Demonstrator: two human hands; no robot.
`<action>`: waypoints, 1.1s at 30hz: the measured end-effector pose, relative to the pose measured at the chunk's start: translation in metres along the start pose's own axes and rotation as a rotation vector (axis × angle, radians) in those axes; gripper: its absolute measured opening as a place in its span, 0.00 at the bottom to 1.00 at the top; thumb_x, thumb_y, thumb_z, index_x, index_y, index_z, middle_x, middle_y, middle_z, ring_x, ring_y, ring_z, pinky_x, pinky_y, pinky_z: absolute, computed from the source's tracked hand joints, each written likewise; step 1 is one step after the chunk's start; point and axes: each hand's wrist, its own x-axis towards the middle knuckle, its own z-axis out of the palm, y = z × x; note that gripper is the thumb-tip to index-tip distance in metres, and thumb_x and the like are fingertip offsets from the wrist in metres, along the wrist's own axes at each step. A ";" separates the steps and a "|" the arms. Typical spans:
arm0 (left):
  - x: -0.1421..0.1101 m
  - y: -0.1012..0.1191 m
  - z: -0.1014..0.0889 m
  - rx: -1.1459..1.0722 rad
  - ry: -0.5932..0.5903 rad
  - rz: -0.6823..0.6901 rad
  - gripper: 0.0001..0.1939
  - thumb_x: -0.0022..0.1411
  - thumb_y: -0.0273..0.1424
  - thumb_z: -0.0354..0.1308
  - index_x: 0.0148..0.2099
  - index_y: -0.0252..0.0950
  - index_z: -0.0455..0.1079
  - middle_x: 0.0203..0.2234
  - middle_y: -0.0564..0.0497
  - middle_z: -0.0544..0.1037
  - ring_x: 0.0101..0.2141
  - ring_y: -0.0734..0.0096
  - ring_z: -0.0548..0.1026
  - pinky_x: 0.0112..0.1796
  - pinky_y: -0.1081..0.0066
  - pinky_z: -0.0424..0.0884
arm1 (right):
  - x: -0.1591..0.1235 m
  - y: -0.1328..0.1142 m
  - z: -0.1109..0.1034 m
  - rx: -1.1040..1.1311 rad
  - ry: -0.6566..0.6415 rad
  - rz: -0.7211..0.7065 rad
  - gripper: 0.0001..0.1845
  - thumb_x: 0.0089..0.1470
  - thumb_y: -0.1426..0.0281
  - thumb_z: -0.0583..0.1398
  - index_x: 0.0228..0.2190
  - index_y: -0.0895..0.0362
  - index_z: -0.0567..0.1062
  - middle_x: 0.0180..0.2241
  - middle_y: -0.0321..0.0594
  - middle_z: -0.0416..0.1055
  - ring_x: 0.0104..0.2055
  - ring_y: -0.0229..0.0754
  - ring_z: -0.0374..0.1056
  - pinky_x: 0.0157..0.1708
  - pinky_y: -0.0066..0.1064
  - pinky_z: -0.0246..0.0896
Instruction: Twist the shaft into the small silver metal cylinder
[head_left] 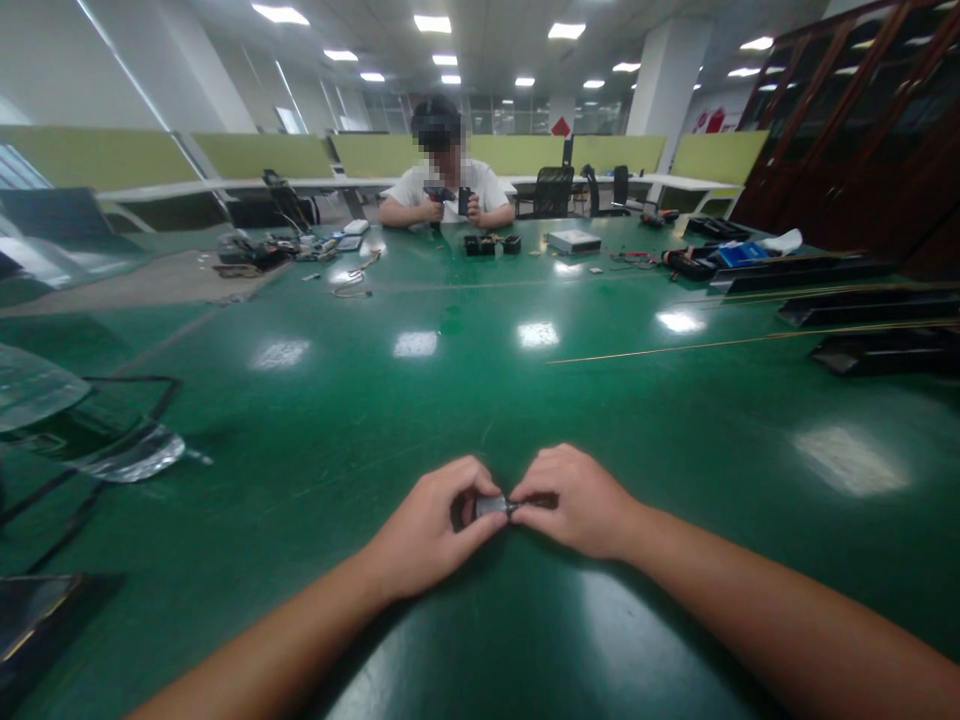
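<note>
A small silver cylindrical part (491, 506) with a dark end and a thin tip lies level between my hands, just above or on the green table (360, 400); I cannot tell which. My left hand (442, 515) is closed around its body, thumb on the near side and fingers on the far side. From the other side, the thumb and forefinger of my right hand (574, 500) pinch the thin tip. The fingers partly hide the part, and its exact kind is too small to make out.
A clear plastic bottle (135, 450) lies at the left, near a dark flat device (34, 620). Black channels (885, 350) and thin rods (675, 345) extend from the right. Across the table, a person (446, 185) holds a dark tool among several electronic parts.
</note>
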 end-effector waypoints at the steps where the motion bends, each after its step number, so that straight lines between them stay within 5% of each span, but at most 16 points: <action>1: 0.000 0.000 0.001 0.006 0.004 -0.014 0.06 0.62 0.32 0.57 0.39 0.35 0.68 0.30 0.52 0.71 0.29 0.72 0.69 0.31 0.73 0.64 | -0.001 0.000 -0.001 -0.010 -0.001 -0.017 0.05 0.54 0.66 0.64 0.33 0.54 0.80 0.33 0.37 0.79 0.38 0.40 0.70 0.41 0.34 0.55; 8: -0.001 0.004 0.002 0.063 -0.021 -0.052 0.07 0.56 0.30 0.62 0.37 0.36 0.69 0.28 0.53 0.71 0.28 0.71 0.69 0.30 0.73 0.62 | -0.001 -0.002 0.000 -0.037 -0.010 -0.032 0.06 0.50 0.68 0.65 0.33 0.55 0.80 0.31 0.37 0.78 0.36 0.41 0.68 0.39 0.34 0.54; 33: -0.001 0.002 -0.002 0.055 -0.019 -0.018 0.08 0.58 0.33 0.62 0.37 0.35 0.69 0.29 0.53 0.71 0.29 0.71 0.69 0.32 0.73 0.62 | -0.007 0.005 -0.016 -0.018 -0.069 0.018 0.05 0.49 0.69 0.65 0.30 0.56 0.78 0.28 0.36 0.76 0.33 0.39 0.69 0.40 0.33 0.57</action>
